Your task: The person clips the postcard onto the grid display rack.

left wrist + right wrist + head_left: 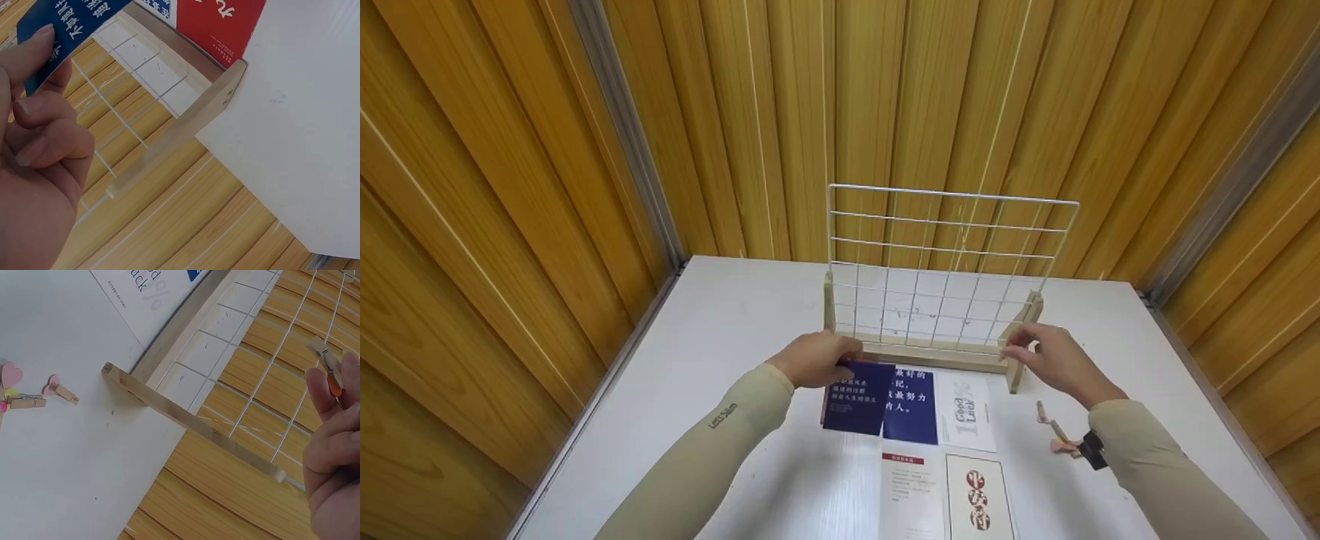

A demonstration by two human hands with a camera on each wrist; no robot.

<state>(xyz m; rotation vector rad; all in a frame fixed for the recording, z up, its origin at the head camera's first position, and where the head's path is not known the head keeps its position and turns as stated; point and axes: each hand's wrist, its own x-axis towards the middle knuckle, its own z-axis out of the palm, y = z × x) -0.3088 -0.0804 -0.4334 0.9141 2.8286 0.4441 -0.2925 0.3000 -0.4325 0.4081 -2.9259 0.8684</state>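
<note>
The left hand (pixel 816 358) pinches a blue card (pixel 856 405) before the wire grid (pixel 952 193), toward its left end; the right hand (pixel 1056 361), toward the right, pinches a clothespin (pixel 326 363).

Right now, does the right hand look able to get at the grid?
Probably yes: the right hand is close to the right end of the grid, and nothing seems to stand between them. It does pinch a peg, so it isn't free to grip the wires.

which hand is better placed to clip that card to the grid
Likely the right hand: it pinches a small wooden clothespin, while the left hand holds the rectangular dark blue card.
</note>
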